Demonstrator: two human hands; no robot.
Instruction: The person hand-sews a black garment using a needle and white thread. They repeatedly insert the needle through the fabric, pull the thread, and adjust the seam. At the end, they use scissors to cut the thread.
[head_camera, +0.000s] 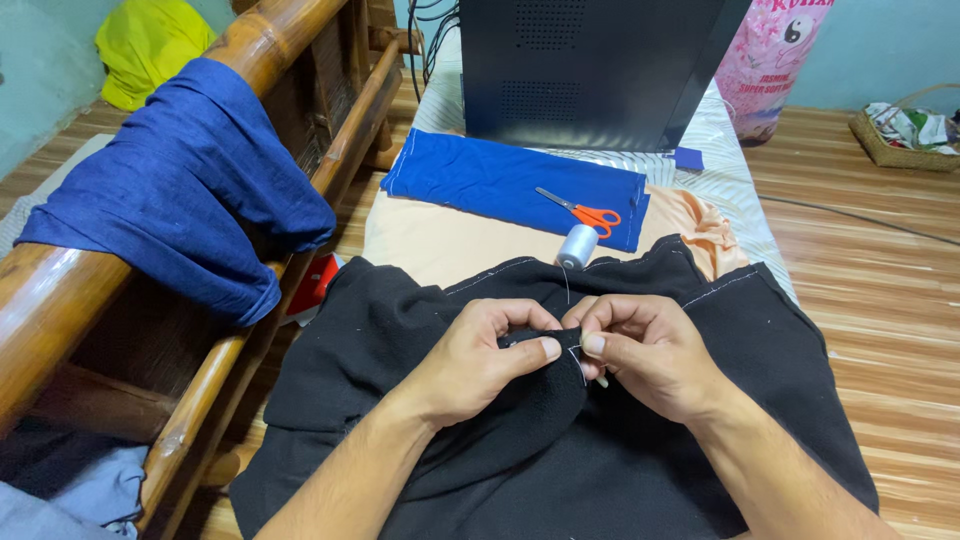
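Observation:
A black garment (700, 440) with white stitching along its edge lies spread in front of me. My left hand (480, 355) pinches a raised fold of the black cloth between thumb and fingers. My right hand (645, 350) meets it at the same fold, fingers closed on a thin needle with white thread. The thread runs up to a spool of white thread (577, 246) standing just beyond the garment.
Orange-handled scissors (585, 212) lie on a folded blue cloth (480, 180). Behind stands a black computer case (590, 70). A bamboo bench (300, 60) draped with dark blue fabric (170, 190) is on the left. Wooden floor (880, 260) and a basket (905, 135) on the right.

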